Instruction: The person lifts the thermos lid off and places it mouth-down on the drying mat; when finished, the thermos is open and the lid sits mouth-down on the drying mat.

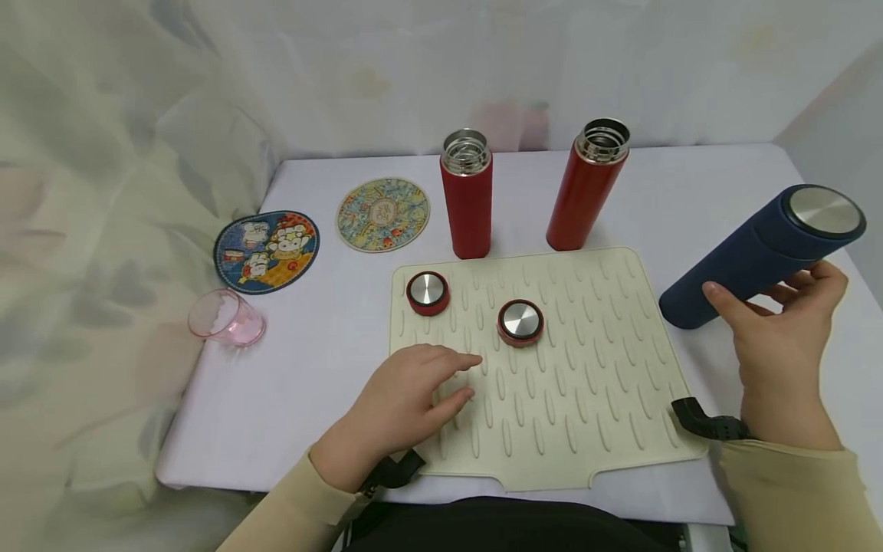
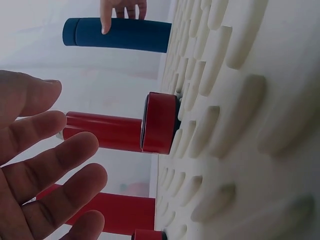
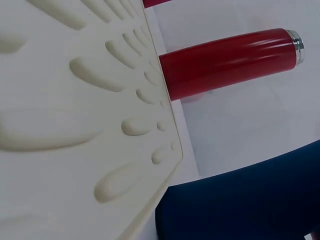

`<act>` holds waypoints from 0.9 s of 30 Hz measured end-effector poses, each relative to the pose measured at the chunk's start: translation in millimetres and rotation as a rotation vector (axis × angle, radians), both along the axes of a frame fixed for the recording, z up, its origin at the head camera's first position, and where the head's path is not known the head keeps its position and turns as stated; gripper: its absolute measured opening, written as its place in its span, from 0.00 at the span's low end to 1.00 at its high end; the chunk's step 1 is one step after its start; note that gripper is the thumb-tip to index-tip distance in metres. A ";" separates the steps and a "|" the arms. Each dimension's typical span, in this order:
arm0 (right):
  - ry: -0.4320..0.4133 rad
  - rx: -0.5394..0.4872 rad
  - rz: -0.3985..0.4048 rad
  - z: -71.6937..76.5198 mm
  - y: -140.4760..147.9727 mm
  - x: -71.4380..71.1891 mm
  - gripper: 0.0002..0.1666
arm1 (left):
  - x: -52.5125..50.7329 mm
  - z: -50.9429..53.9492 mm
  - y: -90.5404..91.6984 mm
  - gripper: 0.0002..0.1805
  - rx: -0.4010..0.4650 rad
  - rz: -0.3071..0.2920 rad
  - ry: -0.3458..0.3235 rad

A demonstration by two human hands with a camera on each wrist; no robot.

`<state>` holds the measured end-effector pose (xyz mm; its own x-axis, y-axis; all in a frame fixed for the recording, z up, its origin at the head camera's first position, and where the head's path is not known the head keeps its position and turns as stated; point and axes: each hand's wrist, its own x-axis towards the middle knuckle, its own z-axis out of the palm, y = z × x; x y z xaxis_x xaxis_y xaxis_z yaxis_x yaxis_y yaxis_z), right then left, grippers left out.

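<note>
My right hand (image 1: 786,345) grips the dark blue flask (image 1: 745,257), its steel-topped lid on, at the right of the cream mat (image 1: 572,414); in the left wrist view the blue flask (image 2: 120,35) stands beyond the mat. Over the mat's left part my left hand (image 1: 407,395) hovers with relaxed fingers, holding nothing. Near it on the mat lie two red lids with steel tops, one (image 1: 520,320) near the middle, the other (image 1: 428,291) at the back left. Behind the mat stand two lidless red flasks, one (image 1: 469,203) at the left, one (image 1: 586,192) at the right.
A round patterned coaster (image 1: 383,215) lies left of the red flasks. Farther left is a dark blue patterned coaster (image 1: 267,251), with a pink clear glass (image 1: 231,318) near its lower edge. The white table (image 1: 303,399) has its front edge close to the person's lap.
</note>
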<state>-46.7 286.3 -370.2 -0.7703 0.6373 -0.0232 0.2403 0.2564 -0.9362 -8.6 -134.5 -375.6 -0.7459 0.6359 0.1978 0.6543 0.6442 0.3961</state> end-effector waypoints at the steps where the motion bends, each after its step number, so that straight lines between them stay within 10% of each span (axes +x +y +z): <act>1: -0.005 0.007 0.001 -1.2 -0.1 -1.7 0.57 | 0.1 0.0 -0.2 0.22 -0.003 0.004 -0.002; 16: 0.046 0.084 -0.018 -3.8 -4.7 -1.7 0.50 | -0.5 -0.9 0.7 0.21 -0.010 0.015 -0.008; 27: 0.458 0.155 0.122 0.7 -14.9 11.8 0.54 | -0.2 3.8 1.1 0.22 0.007 0.031 -0.011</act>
<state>-34.9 271.4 -369.5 -0.7487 0.5108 0.4226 -0.2271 0.4013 -0.8874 -8.9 -133.3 -371.8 -0.7674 0.6111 0.1941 0.6296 0.6612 0.4079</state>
